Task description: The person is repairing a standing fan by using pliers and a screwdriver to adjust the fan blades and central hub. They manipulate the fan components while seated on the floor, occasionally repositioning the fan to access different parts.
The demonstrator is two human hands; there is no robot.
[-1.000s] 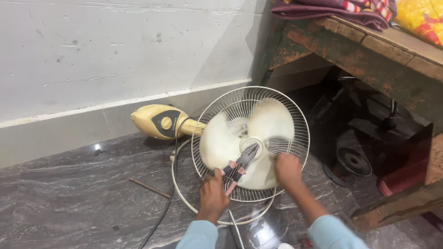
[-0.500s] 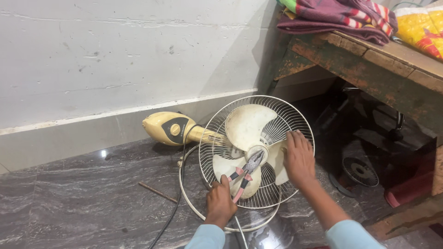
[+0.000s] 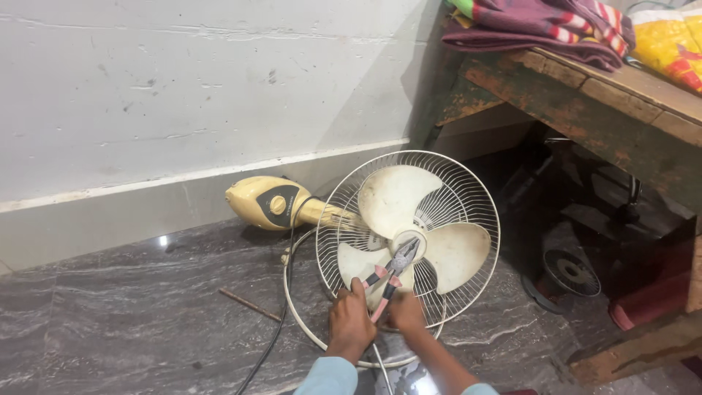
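On the marble floor (image 3: 131, 322), one fan (image 3: 409, 234) with three blades; left hand (image 3: 349, 319) and right hand (image 3: 404, 311) both grip one pliers (image 3: 390, 276).

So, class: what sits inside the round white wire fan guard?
Inside the round white wire fan guard are three cream plastic blades and the hub, where red-handled pliers point. The lower blade is partly covered by the left hand and right hand.

One head-worn camera looks steeply down and forward from close above both hands, toward the floor (image 3: 131, 322) and wall (image 3: 183, 88) beyond them.
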